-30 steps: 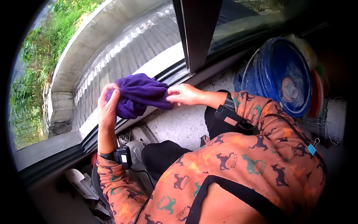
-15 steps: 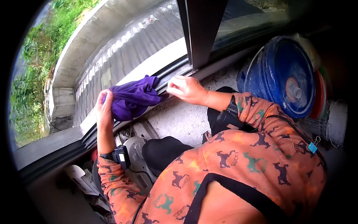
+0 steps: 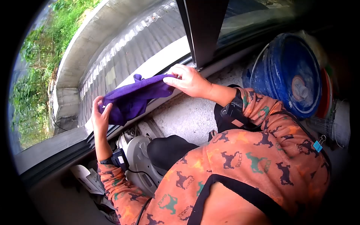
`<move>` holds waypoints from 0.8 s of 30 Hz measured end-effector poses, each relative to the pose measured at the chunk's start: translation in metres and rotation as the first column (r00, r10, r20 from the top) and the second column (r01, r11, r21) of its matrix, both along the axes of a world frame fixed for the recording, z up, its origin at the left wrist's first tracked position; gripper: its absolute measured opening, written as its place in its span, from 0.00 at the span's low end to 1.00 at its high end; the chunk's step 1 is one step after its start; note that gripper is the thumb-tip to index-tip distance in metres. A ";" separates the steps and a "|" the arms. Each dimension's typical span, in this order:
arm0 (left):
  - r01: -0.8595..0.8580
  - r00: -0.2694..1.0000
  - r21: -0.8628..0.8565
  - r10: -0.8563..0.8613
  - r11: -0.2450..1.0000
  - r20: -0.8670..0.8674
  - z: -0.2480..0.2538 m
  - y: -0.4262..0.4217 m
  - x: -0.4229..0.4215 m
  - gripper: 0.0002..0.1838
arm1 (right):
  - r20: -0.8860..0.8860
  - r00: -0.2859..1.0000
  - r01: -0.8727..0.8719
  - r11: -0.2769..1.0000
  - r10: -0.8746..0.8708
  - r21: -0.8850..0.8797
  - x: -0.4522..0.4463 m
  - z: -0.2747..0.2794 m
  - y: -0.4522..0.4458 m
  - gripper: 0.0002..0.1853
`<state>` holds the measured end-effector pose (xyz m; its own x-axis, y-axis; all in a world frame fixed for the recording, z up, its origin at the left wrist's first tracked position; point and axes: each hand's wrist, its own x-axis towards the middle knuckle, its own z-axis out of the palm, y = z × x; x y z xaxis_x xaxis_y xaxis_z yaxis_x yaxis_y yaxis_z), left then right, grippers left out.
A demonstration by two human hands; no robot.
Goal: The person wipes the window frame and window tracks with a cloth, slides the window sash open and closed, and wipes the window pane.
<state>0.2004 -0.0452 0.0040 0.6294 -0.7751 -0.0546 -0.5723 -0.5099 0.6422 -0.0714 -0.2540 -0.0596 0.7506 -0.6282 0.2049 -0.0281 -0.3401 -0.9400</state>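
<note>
A purple cloth (image 3: 133,98) is stretched between my two hands, above the window's sill and track. My left hand (image 3: 100,114) pinches its left end between thumb and fingers. At the other end, my right hand (image 3: 189,80) grips a corner, thumb below and fingers on top. The cloth's upper edge is pulled fairly straight, with a small fold sticking up, and its lower part hangs loose. Behind it lies the window track (image 3: 183,60), partly hidden by the cloth and my right hand.
A blue bucket (image 3: 262,75) with a stained lid stands at the right, beside a whitish container (image 3: 340,123). The dark window frame (image 3: 202,33) rises ahead. Outside is a corrugated roof (image 3: 123,60). A grey plastic object (image 3: 137,159) sits low, near my left forearm.
My right hand, earlier apart from the cloth, has taken hold of its right end. The bunched cloth is now spread out between both hands.
</note>
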 end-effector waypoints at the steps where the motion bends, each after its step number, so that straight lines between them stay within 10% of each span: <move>1: -0.008 0.950 0.178 -0.048 0.984 0.308 -0.007 0.002 0.000 0.30 | -0.046 0.998 0.045 0.988 -0.039 0.150 -0.003 0.002 -0.002 0.13; 4: 0.082 0.504 0.333 -0.327 0.939 0.799 -0.021 -0.019 -0.045 0.33 | -0.080 0.987 0.150 0.966 -0.136 0.212 -0.003 0.001 -0.007 0.12; 8: 0.643 0.606 0.184 -0.641 0.744 0.471 -0.030 -0.066 -0.122 0.30 | 0.098 0.959 0.262 0.963 -0.268 0.063 0.003 -0.011 -0.003 0.09; 12: 0.620 0.603 0.195 -0.621 0.760 0.501 -0.085 -0.101 -0.141 0.22 | 0.089 0.990 0.095 0.984 -0.109 0.149 -0.006 0.000 0.002 0.10; 16: 0.557 0.787 -0.161 -0.456 0.815 0.415 -0.086 -0.120 -0.141 0.08 | 0.105 0.993 0.095 0.848 -0.047 -0.522 -0.031 0.021 0.021 0.20; 21: 0.593 0.805 -0.250 -0.572 0.766 0.156 -0.085 -0.119 -0.166 0.09 | 0.103 0.994 0.072 0.910 -0.033 -0.409 -0.038 0.021 0.012 0.13; 24: 0.729 0.661 -0.094 -0.661 0.678 0.356 -0.109 -0.137 -0.177 0.13 | 0.186 0.982 0.057 0.902 0.026 -0.429 -0.038 0.016 0.015 0.09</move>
